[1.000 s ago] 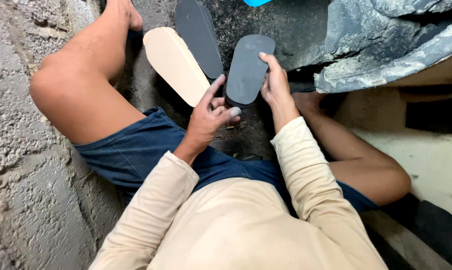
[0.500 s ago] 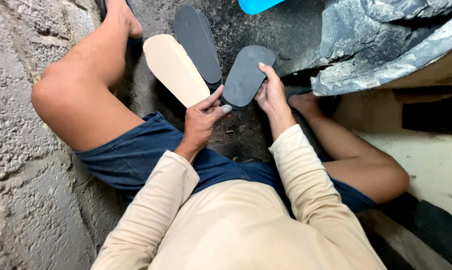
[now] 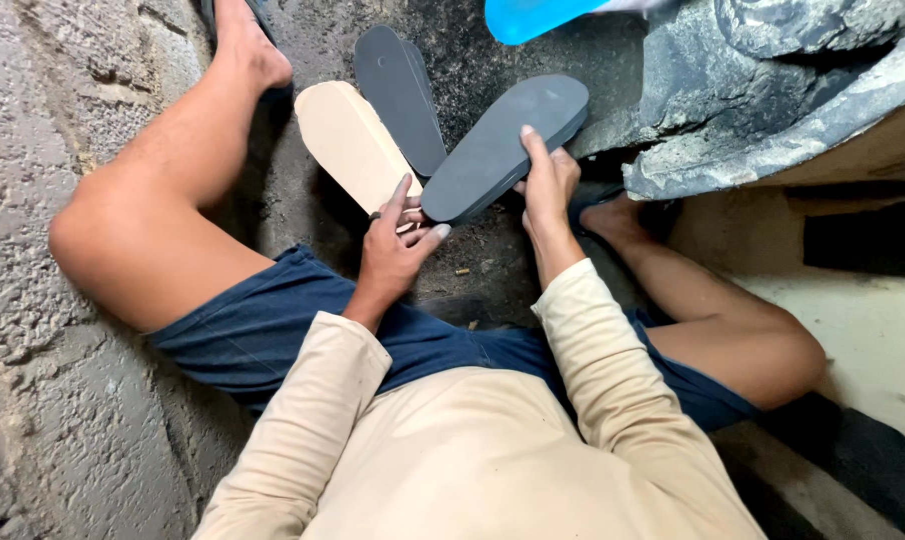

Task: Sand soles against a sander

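- Person sits on rough concrete floor (image 3: 33,300), knees spread, cream long sleeves, blue shorts.
- Left hand (image 3: 393,245): grip clamped on the near end of a tan sole (image 3: 353,145); thumb on top, fingers curled under. Tan sole lies flat on floor, pointing away from the person toward the top edge.
- Right hand (image 3: 548,185): grip clamped on a dark grey sole (image 3: 503,145); index finger stretched along its upper face, other fingers behind its right edge. Sole tilted, near end lifted just beside left hand's fingers, far end toward the top right.
- Second dark grey sole (image 3: 398,90) flat on floor between the two held ones, touching or overlapping the tan sole's right edge.
- Bright blue sheet (image 3: 533,18) at top edge, partly cut off.
- Grey crumpled tarp (image 3: 753,90) fills top right corner, just beside the held grey sole's far end.
- Bare left foot (image 3: 248,50) near top left, beside tan sole's far end.
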